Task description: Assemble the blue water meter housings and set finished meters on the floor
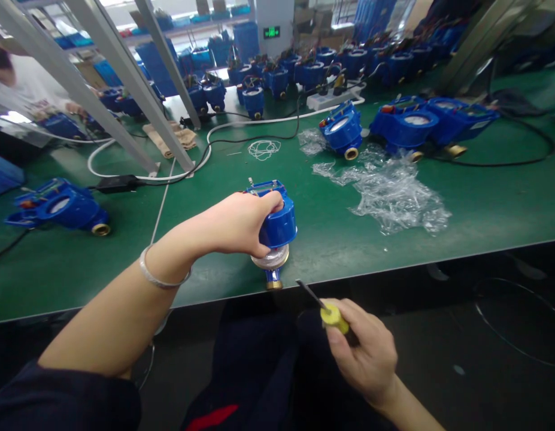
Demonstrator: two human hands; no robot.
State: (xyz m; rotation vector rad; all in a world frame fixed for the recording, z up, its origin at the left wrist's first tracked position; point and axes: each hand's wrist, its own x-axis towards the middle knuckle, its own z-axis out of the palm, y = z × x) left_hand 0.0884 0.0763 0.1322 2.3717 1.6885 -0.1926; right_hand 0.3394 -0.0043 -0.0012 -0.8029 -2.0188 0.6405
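My left hand [243, 224] is closed around the blue upper housing of a water meter [279, 226], its fingers partly hidden behind the rim. Below that housing shows a pale, film-like ring, and a brass-ended pipe connection points toward me at the green bench's front edge. In front of that edge, my right hand [364, 353] grips a screwdriver [332, 316] by its yellow handle. The dark blade points up and left, toward the meter but apart from it.
Crumpled clear plastic bags [394, 191] lie to the right, beside more blue meters [405, 123]. Another meter [61, 206] sits at left. Cables and a power strip [335, 96] cross the green bench [214, 275]. Slanted metal posts [124, 78] rise at left; a person [30, 84] is behind them.
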